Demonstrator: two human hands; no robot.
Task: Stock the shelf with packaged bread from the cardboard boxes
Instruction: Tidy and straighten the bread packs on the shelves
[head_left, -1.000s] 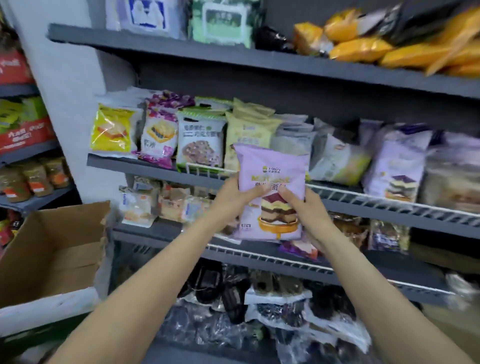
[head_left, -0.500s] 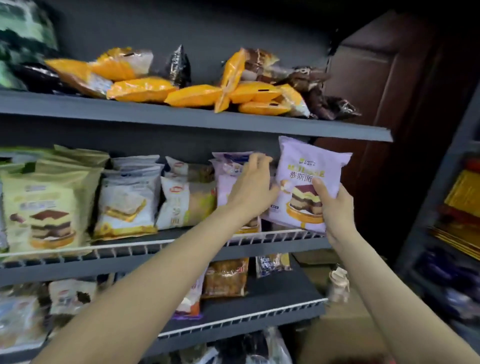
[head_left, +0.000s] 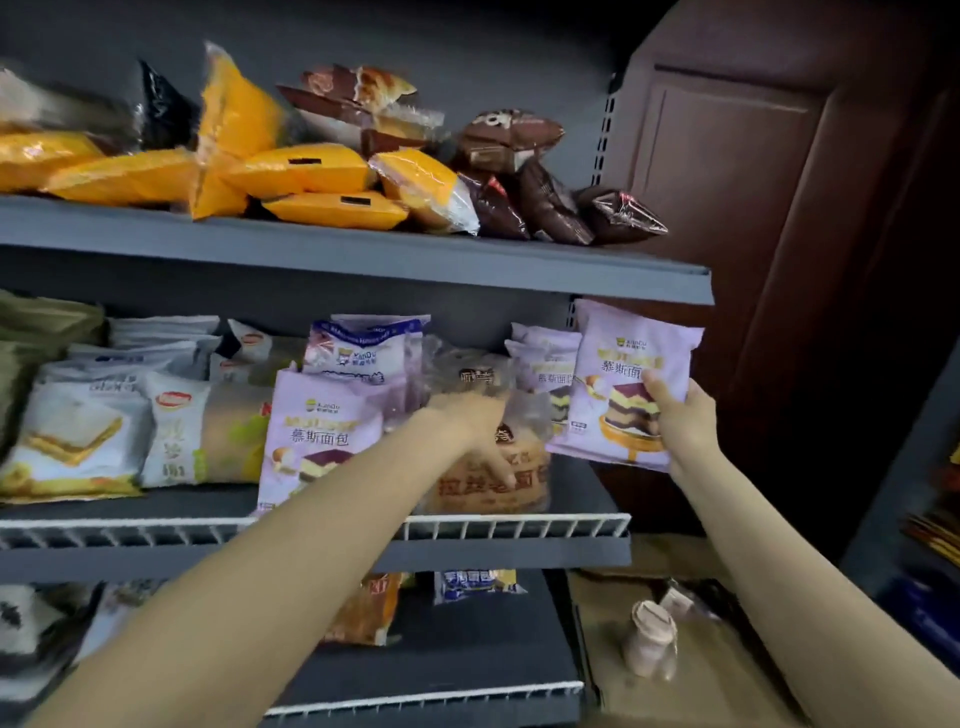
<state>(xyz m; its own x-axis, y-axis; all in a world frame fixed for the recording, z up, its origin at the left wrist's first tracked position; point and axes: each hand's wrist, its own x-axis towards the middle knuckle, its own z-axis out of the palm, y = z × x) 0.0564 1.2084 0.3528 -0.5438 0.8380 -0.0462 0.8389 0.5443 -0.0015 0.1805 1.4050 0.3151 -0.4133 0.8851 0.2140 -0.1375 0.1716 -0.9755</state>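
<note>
My right hand (head_left: 680, 426) grips a lilac bag of mousse bread (head_left: 623, 384) by its lower right corner, holding it upright at the right end of the middle shelf (head_left: 519, 530). Two matching lilac bags (head_left: 543, 374) stand just behind it. My left hand (head_left: 475, 431) reaches onto the same shelf and holds a clear bag of brown bread (head_left: 493, 478), fingers round its front. Another lilac bag (head_left: 317, 441) stands to the left of my forearm.
Orange packets (head_left: 306, 171) and brown packets (head_left: 519, 171) lie piled on the top shelf. White and green bread bags (head_left: 78, 431) fill the middle shelf's left. A brown wooden door (head_left: 753, 208) stands right of the shelving. Cardboard (head_left: 675, 665) with a small jar lies on the floor.
My left hand let go of the lilac bag and dropped onto the clear bag of brown bread. My right hand alone carried the lilac bag further right. The view shifted rightward.
</note>
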